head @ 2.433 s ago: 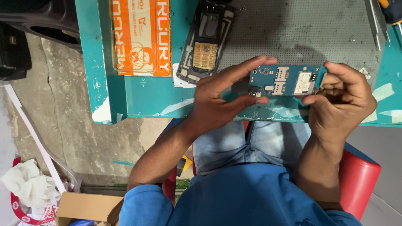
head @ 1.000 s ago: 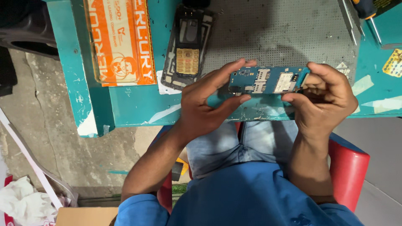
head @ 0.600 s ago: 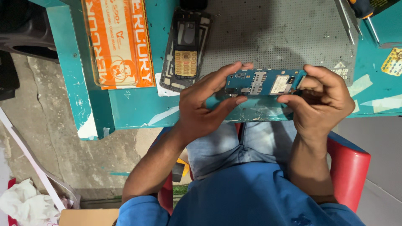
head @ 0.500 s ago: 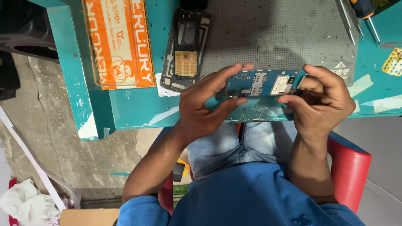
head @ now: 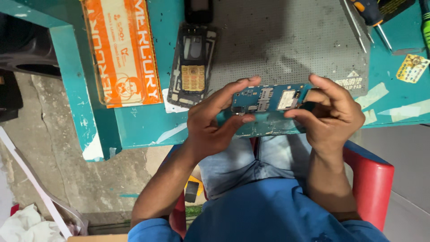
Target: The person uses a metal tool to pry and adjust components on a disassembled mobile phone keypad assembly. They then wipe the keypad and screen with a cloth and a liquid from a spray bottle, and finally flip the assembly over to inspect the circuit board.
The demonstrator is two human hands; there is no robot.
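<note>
The left hand (head: 210,123) grips one end of a small blue phone circuit board with silver card slots (head: 268,98), fingers curled over its top edge and thumb beneath. The right hand (head: 333,114) pinches the other end, fingertips closed on it near the pale metal shield. The board is held just above the near edge of the teal painted surface (head: 134,130), over the person's lap. This looks like inspection or component work on the bare board; any further handling would call for a steady two-handed hold. Beyond lie a grey perforated work mat (head: 286,40), an opened black phone housing with a gold keypad (head: 192,67), an orange printed cardboard box (head: 123,49), shut, its contents unseen, and screwdrivers (head: 371,15).
</note>
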